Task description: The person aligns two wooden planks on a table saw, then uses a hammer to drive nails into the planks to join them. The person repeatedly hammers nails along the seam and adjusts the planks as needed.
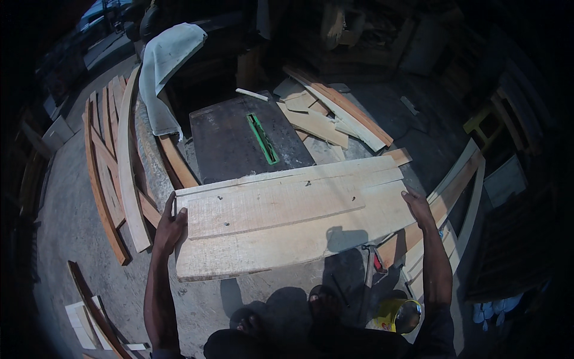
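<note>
A wide pale wooden board (287, 254) lies across in front of me, tilted slightly up to the right. On top of it rests a narrower board (269, 206), with several nails or dark knots showing in its face. My left hand (171, 228) is closed around the left end, its thumb on the upper face. At the far right end, my right hand (417, 208) grips the wide board by its edge. The fingers beneath are hidden on both sides. Just beyond the boards stands a dark tabletop (221, 134) with a green-edged slot (263, 139).
Long planks (107, 161) lie on the ground at left, near a grey-white cloth (167, 66). Offcuts (314, 122) are piled beyond the tabletop. Right of my feet are a yellow container (388, 314) and a red-marked tool (378, 261). More planks (454, 188) lean at right.
</note>
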`<state>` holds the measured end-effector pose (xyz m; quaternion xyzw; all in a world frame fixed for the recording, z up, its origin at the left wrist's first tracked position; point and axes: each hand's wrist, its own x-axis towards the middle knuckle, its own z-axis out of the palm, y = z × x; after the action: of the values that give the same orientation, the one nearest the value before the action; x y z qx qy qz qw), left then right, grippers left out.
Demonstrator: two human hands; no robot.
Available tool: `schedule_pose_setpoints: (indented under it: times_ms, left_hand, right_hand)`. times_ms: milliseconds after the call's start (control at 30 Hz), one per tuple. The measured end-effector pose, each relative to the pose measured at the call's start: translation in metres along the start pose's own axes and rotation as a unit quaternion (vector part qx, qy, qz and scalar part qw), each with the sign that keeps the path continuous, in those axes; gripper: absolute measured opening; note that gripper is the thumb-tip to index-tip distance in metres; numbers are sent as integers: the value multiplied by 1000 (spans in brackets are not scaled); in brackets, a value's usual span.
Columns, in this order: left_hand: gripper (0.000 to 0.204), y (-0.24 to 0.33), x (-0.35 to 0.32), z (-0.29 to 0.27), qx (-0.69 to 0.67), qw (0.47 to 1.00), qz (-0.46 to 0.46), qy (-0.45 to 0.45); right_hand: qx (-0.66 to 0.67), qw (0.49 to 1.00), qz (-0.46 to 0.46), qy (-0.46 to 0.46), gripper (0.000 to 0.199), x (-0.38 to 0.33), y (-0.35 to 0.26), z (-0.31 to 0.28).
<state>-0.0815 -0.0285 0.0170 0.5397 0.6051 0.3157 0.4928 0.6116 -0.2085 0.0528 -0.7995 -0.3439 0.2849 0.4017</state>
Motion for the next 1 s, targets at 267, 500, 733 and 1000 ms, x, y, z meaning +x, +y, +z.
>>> schedule_pose_setpoints:
  times_ms: [267,500,733,1000]
  left_hand:
    - [65,30,11,10,21,998,-21,54]
    - [65,31,41,10,15,998,1,54]
    - [67,33,102,-11,72,994,64,-43]
    - [65,40,136,-17,157,979,113,-58]
  right_hand:
    - [46,997,1,-57,59,42,-17,10]
    - [68,997,-7,-19,56,-13,-12,19]
    - [131,989,64,34,59,-94,-5,27]
    - [88,987,84,101,60,-117,-13,46]
